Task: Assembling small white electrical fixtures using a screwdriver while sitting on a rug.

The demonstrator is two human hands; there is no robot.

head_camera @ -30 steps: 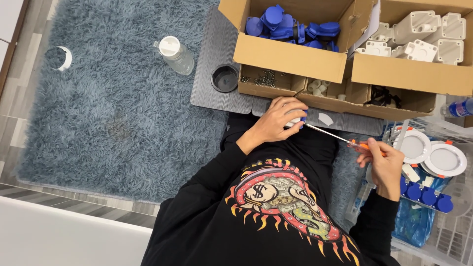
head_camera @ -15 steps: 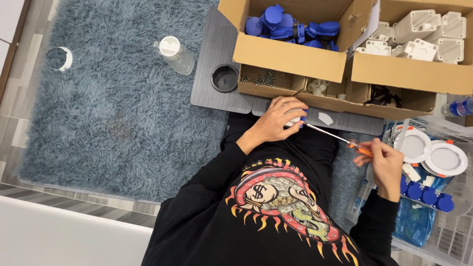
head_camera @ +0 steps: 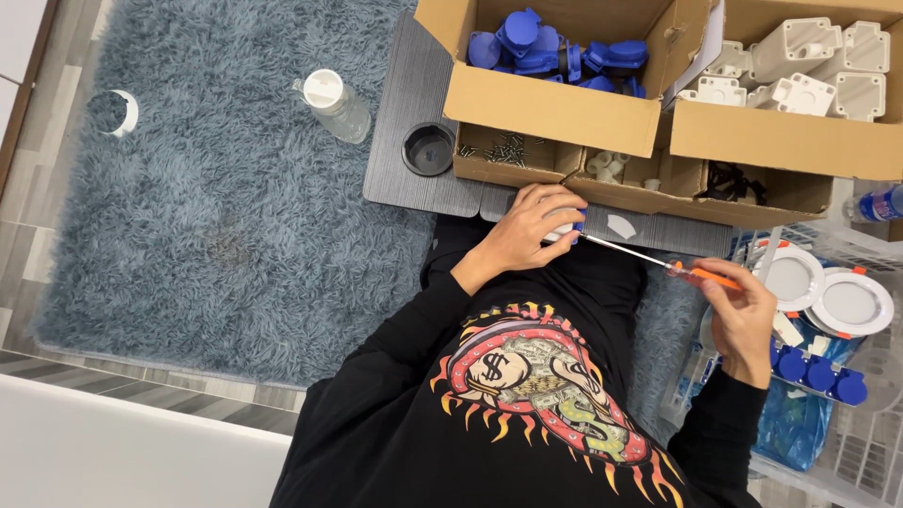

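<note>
From the head view, little has changed over the last second: the left hand still cups a small white and blue part at the near edge of the grey worktop, fingers curled closed around it. The right hand has shifted only slightly and keeps its fingers wrapped on the orange handle of the screwdriver, whose shaft runs up to the part. So the work on that part looks to be going on steadily.

On the worktop stand a cardboard box of blue pieces, a box of white housings and a black cup. A clear bottle lies on the shaggy blue rug, with grey plank floor beyond.
</note>
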